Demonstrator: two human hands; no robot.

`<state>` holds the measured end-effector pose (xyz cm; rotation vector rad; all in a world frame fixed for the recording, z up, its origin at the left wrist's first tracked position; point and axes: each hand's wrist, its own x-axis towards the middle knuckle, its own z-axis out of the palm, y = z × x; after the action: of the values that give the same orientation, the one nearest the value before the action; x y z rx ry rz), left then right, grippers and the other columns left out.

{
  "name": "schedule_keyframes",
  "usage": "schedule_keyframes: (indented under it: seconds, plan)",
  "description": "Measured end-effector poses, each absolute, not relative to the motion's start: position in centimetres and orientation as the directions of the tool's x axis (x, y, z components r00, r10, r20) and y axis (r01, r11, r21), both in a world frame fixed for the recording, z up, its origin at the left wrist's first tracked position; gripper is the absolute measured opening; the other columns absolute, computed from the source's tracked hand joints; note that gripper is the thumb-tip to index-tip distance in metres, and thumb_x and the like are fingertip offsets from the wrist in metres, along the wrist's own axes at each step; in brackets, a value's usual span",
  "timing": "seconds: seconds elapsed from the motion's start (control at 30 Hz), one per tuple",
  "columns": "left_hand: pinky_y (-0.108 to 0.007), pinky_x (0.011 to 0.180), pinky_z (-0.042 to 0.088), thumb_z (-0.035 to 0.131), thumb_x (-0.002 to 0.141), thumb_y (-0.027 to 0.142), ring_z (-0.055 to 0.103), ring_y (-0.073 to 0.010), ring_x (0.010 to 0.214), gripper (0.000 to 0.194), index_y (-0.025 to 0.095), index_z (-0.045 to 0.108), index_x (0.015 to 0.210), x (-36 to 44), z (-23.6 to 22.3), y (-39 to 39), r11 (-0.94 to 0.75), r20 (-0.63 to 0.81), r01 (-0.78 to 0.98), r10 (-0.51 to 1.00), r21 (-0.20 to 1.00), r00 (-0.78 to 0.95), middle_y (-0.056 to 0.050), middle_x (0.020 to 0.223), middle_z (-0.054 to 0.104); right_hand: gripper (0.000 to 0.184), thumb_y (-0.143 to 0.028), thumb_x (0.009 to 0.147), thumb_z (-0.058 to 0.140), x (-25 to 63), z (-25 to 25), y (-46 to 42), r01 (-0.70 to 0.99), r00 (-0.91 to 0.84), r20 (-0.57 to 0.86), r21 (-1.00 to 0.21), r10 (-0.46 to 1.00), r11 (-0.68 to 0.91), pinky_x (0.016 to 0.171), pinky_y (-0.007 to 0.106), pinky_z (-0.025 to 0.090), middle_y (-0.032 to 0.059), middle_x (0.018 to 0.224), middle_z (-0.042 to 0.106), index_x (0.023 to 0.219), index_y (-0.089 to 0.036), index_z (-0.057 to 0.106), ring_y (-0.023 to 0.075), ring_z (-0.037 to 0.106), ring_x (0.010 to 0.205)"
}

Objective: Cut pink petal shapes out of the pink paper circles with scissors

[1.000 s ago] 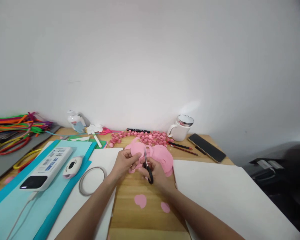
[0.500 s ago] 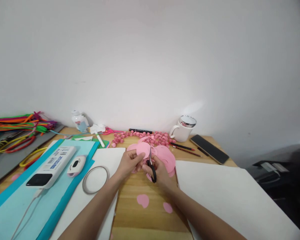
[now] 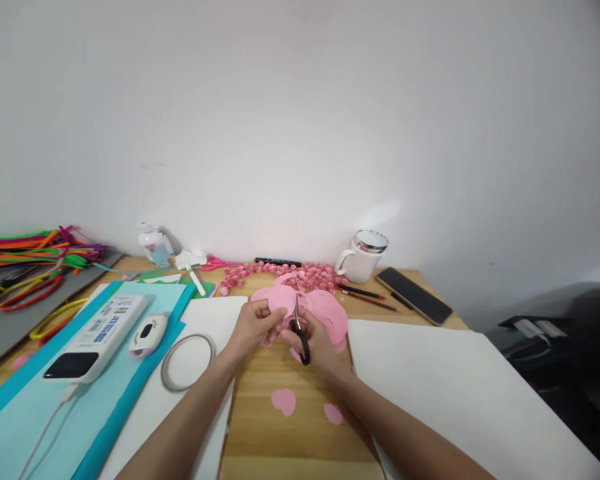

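My left hand (image 3: 253,328) pinches a sheet of pink paper (image 3: 325,312) at its left edge, over the middle of the wooden table (image 3: 290,380). My right hand (image 3: 319,341) grips black-handled scissors (image 3: 300,330), blades pointing up into the pink paper. Two small pink cut-outs (image 3: 283,401) lie on the wood just below my hands. Behind the pink sheet a heap of small pink paper rolls (image 3: 285,272) is spread along the wall.
A white sheet (image 3: 460,393) lies at the right, light blue paper (image 3: 30,407) with a power bank (image 3: 97,330) at the left. A tape ring (image 3: 186,361), white mug (image 3: 363,257), phone (image 3: 414,295), pencils (image 3: 365,295) and coloured pipe cleaners (image 3: 30,257) surround the work area.
The hands stay together on the pink paper; the scissors have shifted slightly as the paper turns a little between the fingers. The view has wobbled slightly.
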<state>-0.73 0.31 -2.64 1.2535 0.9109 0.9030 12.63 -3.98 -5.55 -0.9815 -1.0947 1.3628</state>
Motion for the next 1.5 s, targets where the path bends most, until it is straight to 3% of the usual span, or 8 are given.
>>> schedule_keyframes:
  seconds: [0.23, 0.47, 0.7, 1.33, 1.5]
  plan:
    - [-0.018, 0.033, 0.026, 0.068, 0.071, 0.04, 0.036, -0.0051, 0.028, 0.036, 0.016, 0.048, 0.053, -0.8, -2.5, 0.3, 0.081, -0.057, -0.045, 0.922, 0.996, 0.383, 0.006, 0.033, 0.047, 0.04, -0.04, 0.063, 0.075, 12.6, -5.1, -4.0, -0.219, -0.062, 0.036, -0.975, 0.997, 0.022, 0.047, 0.021, 0.028, -0.0062, 0.06, 0.044, 0.076, -0.021, 0.042, 0.0094, 0.039, 0.053]
    - [-0.018, 0.033, 0.025, 0.067, 0.073, 0.04, 0.035, -0.0049, 0.028, 0.036, 0.016, 0.049, 0.053, -0.8, -2.8, 0.4, 0.063, -0.04, -0.049, 0.927, 0.997, 0.373, 0.007, 0.033, 0.047, 0.034, -0.034, 0.066, 0.073, 12.8, -6.4, -3.9, -0.223, -0.08, 0.026, -0.975, 0.996, 0.008, 0.042, 0.019, 0.022, -0.0106, 0.052, 0.036, 0.079, -0.021, 0.044, 0.0063, 0.031, 0.044]
    - [-0.017, 0.033, 0.025, 0.068, 0.071, 0.04, 0.036, -0.0053, 0.028, 0.037, 0.017, 0.047, 0.052, -0.8, -2.4, 0.3, 0.036, -0.032, -0.005, 0.944, 0.999, 0.328, 0.007, 0.032, 0.046, 0.034, -0.032, 0.066, 0.073, 13.0, -6.5, -3.8, -0.241, -0.078, -0.029, -0.969, 0.997, -0.047, 0.037, 0.017, 0.024, -0.0103, 0.05, 0.043, 0.088, -0.018, 0.05, 0.0048, 0.033, 0.039]
    - [-0.017, 0.03, 0.028, 0.067, 0.072, 0.041, 0.04, -0.0065, 0.027, 0.033, 0.016, 0.051, 0.057, -0.6, -2.0, 0.3, 0.083, -0.047, -0.111, 0.953, 0.99, 0.299, 0.005, 0.038, 0.051, 0.034, -0.039, 0.062, 0.074, 12.8, -5.8, -3.9, -0.186, -0.061, -0.087, -0.978, 0.994, -0.097, 0.035, 0.017, 0.027, -0.0081, 0.043, 0.05, 0.075, -0.017, 0.052, 0.0059, 0.04, 0.034]
    - [-0.017, 0.031, 0.027, 0.07, 0.067, 0.039, 0.037, -0.0049, 0.027, 0.036, 0.016, 0.048, 0.051, -0.6, -1.4, 0.2, 0.084, -0.071, -0.047, 0.97, 0.995, 0.231, 0.006, 0.035, 0.046, 0.034, -0.04, 0.063, 0.074, 12.5, -5.7, -4.2, -0.171, -0.085, -0.075, -0.981, 0.994, -0.088, 0.037, 0.018, 0.028, -0.0072, 0.045, 0.051, 0.073, -0.018, 0.05, 0.007, 0.042, 0.037]
